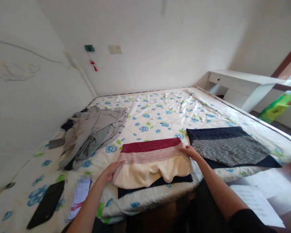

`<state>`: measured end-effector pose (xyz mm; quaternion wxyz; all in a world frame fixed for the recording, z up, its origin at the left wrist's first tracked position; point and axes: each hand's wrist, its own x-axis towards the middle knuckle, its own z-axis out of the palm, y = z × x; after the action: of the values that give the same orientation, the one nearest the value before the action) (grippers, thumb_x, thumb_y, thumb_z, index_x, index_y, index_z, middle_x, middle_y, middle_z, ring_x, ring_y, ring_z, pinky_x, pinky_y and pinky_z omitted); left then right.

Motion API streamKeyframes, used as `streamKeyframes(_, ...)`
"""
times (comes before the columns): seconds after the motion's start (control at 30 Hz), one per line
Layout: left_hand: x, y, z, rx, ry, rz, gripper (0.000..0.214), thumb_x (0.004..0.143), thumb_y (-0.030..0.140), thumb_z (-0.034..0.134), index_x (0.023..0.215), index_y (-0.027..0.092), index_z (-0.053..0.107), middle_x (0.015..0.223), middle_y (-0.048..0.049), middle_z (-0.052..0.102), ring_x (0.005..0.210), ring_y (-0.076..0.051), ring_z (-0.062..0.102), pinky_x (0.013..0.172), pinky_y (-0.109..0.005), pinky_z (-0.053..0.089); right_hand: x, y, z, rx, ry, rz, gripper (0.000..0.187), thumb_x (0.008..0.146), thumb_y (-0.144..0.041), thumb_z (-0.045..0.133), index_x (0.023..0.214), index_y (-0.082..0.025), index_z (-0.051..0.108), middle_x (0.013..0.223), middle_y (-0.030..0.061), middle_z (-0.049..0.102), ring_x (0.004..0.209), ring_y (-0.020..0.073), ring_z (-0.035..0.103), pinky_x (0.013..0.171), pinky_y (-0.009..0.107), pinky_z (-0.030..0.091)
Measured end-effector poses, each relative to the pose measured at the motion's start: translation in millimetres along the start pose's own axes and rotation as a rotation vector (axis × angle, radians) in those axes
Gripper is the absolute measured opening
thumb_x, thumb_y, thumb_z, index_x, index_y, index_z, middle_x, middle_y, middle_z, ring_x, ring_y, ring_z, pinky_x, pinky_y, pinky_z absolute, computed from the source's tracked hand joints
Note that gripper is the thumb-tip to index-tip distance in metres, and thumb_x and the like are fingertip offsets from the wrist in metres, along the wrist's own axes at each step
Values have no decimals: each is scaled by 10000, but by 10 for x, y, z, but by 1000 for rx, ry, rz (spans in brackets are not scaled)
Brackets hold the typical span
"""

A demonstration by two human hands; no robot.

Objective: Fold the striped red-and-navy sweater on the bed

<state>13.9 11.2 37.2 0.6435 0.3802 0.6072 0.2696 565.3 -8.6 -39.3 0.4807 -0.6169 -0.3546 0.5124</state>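
A folded knitted sweater (150, 166) with maroon, pink and cream bands lies at the near edge of the bed. My left hand (113, 170) grips its left side, fingers closed on the knit. At the opposite side, my right hand (190, 152) pinches the edge near the pink band. The cream lower part is wavy, and dark navy fabric (126, 192) shows beneath it. To the right, apart from both hands, a second folded knit garment (225, 147) in navy and mottled grey lies flat.
A floral sheet (157, 116) covers the bed. Crumpled grey clothes (92, 126) lie at the left. A black phone (46, 204) is at the near left, beside a partly blurred paper (80, 197). A white desk (242, 84) stands beyond the bed's right side; printed paper (257, 204) lies lower right.
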Motion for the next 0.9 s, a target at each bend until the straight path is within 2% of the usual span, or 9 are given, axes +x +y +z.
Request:
streamKeyframes(0.17,48,11,43,53,18,36,626,532,478,1092,1044,222,838,1068,-166,910,1055,-432,870,872,-503,720,39,0,37,11,-24,38,382,659,-265,971,1000,-196,813,990,95,889,928,292,840,813,346,691)
streamKeyframes(0.3,129,72,-38,94,34,74,657,499,391,1079,1081,224,826,1024,-137,909,997,-406,870,854,-483,715,45,-93,17,22,-91,134,317,704,-240,967,967,-189,799,984,122,883,875,277,839,764,326,687)
streamKeyframes(0.47,269,497,-289,55,23,53,654,491,332,1049,1092,218,818,1006,-147,893,883,-394,858,783,-486,703,62,-182,-3,182,-181,185,296,781,-305,936,1015,-188,798,998,139,880,822,274,839,742,343,697)
streamKeyframes(0.53,371,654,-360,132,50,67,616,481,336,1030,1045,211,813,1000,-160,882,884,-412,850,770,-493,696,74,-130,30,140,-140,180,275,757,-284,930,978,-184,799,986,137,879,827,269,833,727,328,686)
streamKeyframes(0.6,479,711,-383,267,121,116,591,487,349,998,1023,204,797,1025,-165,874,953,-423,843,806,-483,691,82,-43,68,6,-57,147,261,720,-267,934,916,-183,785,928,112,867,841,260,819,725,306,665)
streamKeyframes(0.7,559,549,-350,455,293,246,579,574,341,916,1118,205,771,1140,-153,863,1154,-418,813,960,-461,663,68,87,74,-147,62,93,340,698,-328,967,925,-188,757,867,72,831,870,257,798,751,300,645)
streamKeyframes(0.8,447,128,-290,717,491,431,583,711,299,806,1286,222,749,1330,-162,820,1354,-410,738,1162,-483,571,-8,186,16,-111,19,151,520,703,-440,1006,1081,-202,739,994,98,840,938,276,807,772,334,650)
streamKeyframes(0.83,370,-40,-262,825,525,494,589,738,270,770,1325,226,745,1386,-168,797,1391,-404,716,1212,-489,535,-43,216,-4,-100,-14,176,561,702,-468,1014,1112,-207,733,1057,115,843,972,284,809,773,344,653)
streamKeyframes(0.9,191,-361,-185,1006,489,597,633,745,194,723,1377,231,748,1479,-172,751,1442,-394,675,1275,-495,479,-110,272,-23,-116,-55,187,575,684,-503,1025,1086,-212,734,1102,134,846,999,302,809,761,360,659)
